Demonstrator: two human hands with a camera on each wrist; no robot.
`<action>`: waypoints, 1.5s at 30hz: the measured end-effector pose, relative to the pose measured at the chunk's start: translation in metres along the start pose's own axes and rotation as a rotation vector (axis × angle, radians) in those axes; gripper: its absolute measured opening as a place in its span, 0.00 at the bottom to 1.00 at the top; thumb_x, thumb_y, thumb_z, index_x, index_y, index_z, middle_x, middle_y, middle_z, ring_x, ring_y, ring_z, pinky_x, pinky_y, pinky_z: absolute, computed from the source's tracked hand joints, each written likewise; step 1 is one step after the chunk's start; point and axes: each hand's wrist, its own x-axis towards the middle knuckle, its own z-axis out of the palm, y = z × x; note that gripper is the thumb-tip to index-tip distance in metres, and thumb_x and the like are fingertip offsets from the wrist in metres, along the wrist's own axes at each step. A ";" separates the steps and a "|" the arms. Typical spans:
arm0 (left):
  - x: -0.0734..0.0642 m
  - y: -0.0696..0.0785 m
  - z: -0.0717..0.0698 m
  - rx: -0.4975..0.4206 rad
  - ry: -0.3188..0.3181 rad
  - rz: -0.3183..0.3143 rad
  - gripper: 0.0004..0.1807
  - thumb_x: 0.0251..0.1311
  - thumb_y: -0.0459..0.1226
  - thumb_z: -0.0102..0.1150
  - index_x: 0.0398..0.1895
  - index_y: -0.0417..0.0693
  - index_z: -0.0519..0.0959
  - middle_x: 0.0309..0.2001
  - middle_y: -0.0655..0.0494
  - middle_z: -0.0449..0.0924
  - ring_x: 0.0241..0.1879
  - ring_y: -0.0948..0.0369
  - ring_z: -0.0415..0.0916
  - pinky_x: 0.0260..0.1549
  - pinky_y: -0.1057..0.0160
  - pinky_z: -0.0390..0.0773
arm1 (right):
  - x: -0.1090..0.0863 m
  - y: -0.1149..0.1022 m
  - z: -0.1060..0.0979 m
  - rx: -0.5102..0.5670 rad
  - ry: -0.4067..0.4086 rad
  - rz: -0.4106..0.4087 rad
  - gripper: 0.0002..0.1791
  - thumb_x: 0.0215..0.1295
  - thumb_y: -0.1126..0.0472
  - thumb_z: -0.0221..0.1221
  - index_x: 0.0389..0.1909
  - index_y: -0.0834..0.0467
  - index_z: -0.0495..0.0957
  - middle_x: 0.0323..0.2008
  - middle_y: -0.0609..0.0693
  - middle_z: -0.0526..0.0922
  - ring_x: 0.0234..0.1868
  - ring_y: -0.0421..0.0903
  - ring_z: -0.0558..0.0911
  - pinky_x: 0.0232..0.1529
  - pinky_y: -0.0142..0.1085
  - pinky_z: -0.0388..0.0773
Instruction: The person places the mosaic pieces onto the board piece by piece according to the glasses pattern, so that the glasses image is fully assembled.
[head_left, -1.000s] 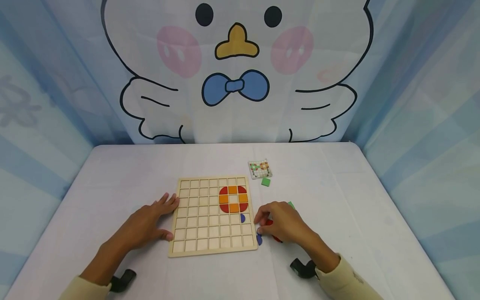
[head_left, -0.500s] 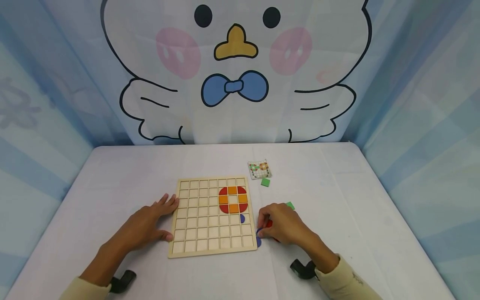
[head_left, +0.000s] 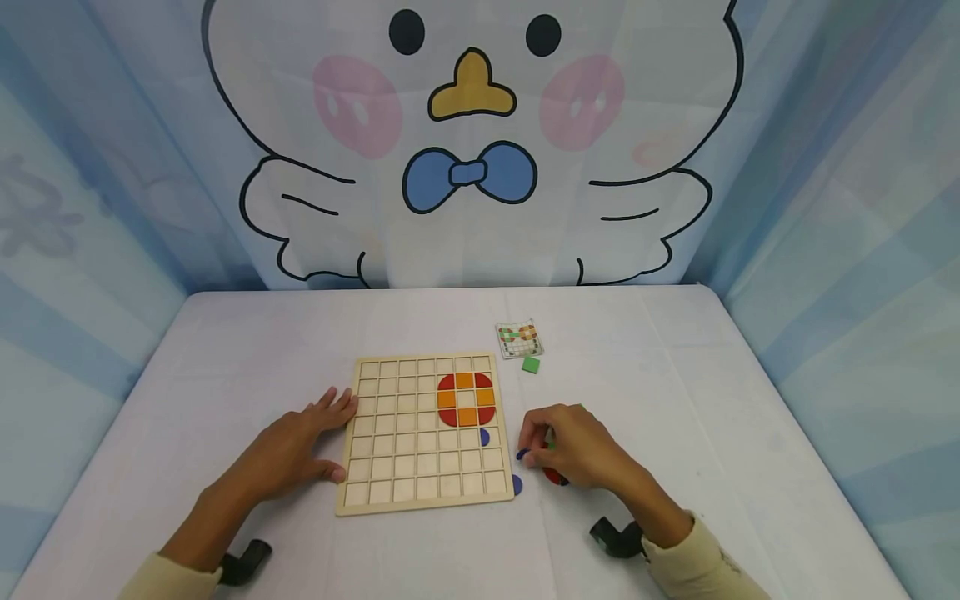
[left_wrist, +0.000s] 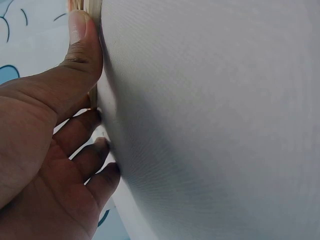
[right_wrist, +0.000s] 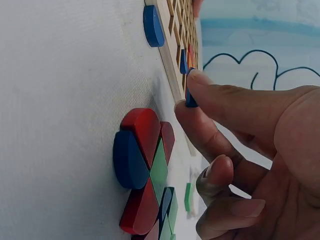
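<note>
My left hand (head_left: 300,442) lies along the left edge of a wooden grid board (head_left: 397,467), thumb and fingertips touching it. Just right of the board, my right hand (head_left: 573,446) pinches a small blue half-round tile (right_wrist: 190,92) between thumb and index finger, above the tabletop. A ring of red and orange tiles (head_left: 486,397) fills cells at the board's upper right. Below that ring, another blue tile (head_left: 484,437) sits in a cell. Against the board's lower right edge lies a loose blue half-round tile (right_wrist: 153,26).
Under my right hand, red tiles (right_wrist: 141,132), a blue tile (right_wrist: 129,160) and green tiles (right_wrist: 159,164) lie grouped together. Behind the board are a small printed pattern card (head_left: 520,339) and a green square tile (head_left: 531,365). A white cloth covers the table (head_left: 637,350).
My right hand has picked up a blue tile from beside the board and shifted slightly right with it. The left hand has stayed still.
</note>
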 end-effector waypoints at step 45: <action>0.001 -0.005 0.000 -0.004 -0.007 -0.002 0.60 0.44 0.51 0.82 0.83 0.50 0.64 0.83 0.43 0.58 0.77 0.27 0.58 0.69 0.25 0.65 | 0.014 -0.035 0.036 -0.021 0.115 -0.059 0.10 0.58 0.60 0.79 0.27 0.47 0.85 0.23 0.37 0.80 0.32 0.38 0.77 0.35 0.32 0.72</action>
